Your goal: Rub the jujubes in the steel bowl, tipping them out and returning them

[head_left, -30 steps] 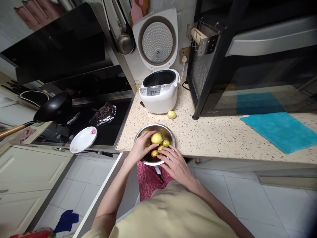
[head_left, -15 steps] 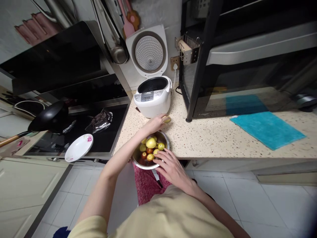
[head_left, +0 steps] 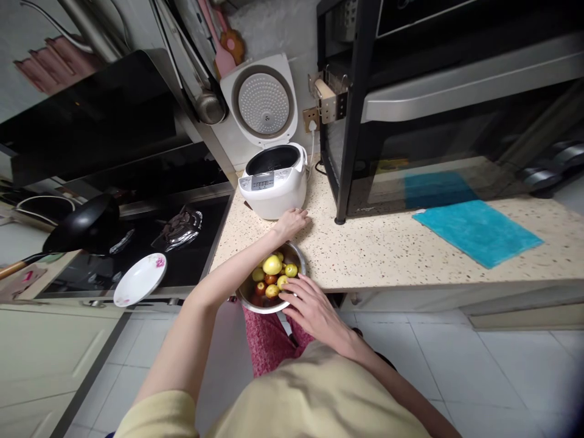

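Note:
A metal bowl (head_left: 300,255) holds several small round yellow-green and reddish-brown fruits (head_left: 272,265). It stands at the counter's front edge, overhanging it. My left hand (head_left: 292,224) reaches over the bowl's far side and is low at the counter, just in front of the rice cooker (head_left: 275,193). Its fingers are curled downward; whatever they hold is hidden beneath them. On the bowl's right rim lies my right hand (head_left: 314,304), fingers spread and reaching inside near the fruits. The rice cooker's lid (head_left: 264,104) stands raised.
A white floral plate (head_left: 140,281) sits over the front edge of the black cooktop (head_left: 207,240). Behind it is a black wok (head_left: 84,224). To the right stands a black rack (head_left: 350,140) with an oven (head_left: 456,103). A turquoise cloth (head_left: 481,233) lies on the counter (head_left: 365,258).
My left hand has turned downward at the counter, and the yellowish piece at its fingertips no longer shows. The right hand remains at the bowl's rim. The whole view has shifted slightly.

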`<state>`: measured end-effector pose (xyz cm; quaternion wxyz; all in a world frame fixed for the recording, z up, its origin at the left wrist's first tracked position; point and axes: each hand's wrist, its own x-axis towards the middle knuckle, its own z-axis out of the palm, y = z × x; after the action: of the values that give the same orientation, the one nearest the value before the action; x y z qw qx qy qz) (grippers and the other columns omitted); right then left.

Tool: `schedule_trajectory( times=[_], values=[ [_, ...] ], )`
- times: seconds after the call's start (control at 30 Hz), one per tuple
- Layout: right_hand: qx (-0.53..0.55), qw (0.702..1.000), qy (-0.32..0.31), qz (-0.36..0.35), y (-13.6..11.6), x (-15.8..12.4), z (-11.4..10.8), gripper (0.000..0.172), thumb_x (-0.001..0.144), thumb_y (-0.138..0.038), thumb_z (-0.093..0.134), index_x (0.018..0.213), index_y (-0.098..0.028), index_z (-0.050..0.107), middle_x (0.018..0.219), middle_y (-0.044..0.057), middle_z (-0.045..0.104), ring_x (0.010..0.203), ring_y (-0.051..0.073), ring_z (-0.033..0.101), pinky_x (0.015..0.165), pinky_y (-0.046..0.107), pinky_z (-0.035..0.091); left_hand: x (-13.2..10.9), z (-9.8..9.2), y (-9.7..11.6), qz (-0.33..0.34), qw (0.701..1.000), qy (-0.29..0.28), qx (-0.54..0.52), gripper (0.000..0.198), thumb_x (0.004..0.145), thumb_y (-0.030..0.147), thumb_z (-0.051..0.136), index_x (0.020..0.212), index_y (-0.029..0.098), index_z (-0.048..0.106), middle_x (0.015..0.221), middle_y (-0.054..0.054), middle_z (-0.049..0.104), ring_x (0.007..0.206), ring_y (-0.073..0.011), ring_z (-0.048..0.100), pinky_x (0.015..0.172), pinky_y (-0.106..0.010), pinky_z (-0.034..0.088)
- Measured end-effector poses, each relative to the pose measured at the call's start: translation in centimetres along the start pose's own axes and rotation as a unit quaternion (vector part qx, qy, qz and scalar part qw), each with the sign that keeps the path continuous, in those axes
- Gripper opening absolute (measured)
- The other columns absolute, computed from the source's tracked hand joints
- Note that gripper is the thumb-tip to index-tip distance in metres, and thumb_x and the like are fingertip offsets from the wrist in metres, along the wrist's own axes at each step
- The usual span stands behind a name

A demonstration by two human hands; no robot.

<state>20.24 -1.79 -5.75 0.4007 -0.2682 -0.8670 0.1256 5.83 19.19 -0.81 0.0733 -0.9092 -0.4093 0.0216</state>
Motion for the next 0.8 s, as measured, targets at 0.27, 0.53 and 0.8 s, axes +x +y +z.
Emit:
schedule_trajectory(
  times=[0.27,0.53,0.8],
  values=[
    [-0.003,1.0,0.0,-0.001,0.2,0.0,0.2,0.025,0.1,-0.022,0.06,0.124,-0.021,0.07,0.129,0.01,0.073,0.127,0.025,0.065,0.115,0.057,0.052,-3.1,-4.1,0.8,-0.026,0.997,0.061,-0.031,0.038,0.101,0.007,0.048,0.136,0.016,0.058,0.137,-0.017,0.061,0.121,-0.0289,0.061,0.087,-0.039,0.057],
    [-0.009,1.0,-0.005,-0.006,1.3,-0.1,0.2,0.03,0.102,-0.018,0.054,0.129,-0.02,0.069,0.13,0.011,0.072,0.129,0.027,0.064,0.115,0.058,0.051,-14.0,-7.2,3.8,-0.079,0.94,0.241,-0.227,0.036,0.101,0.021,0.061,0.137,0.024,0.059,0.136,-0.011,0.062,0.123,-0.0254,0.064,0.104,-0.045,0.056],
    [-0.014,1.0,-0.02,0.008,1.8,0.0,0.1,0.033,0.102,-0.017,0.051,0.129,-0.022,0.069,0.133,0.011,0.07,0.131,0.027,0.061,0.117,0.058,0.048,-22.1,-5.9,7.0,-0.177,0.89,0.254,-0.333,0.037,0.094,0.035,0.075,0.128,0.025,0.063,0.125,-0.01,0.069,0.12,-0.0273,0.066,0.104,-0.044,0.055]
  ],
)
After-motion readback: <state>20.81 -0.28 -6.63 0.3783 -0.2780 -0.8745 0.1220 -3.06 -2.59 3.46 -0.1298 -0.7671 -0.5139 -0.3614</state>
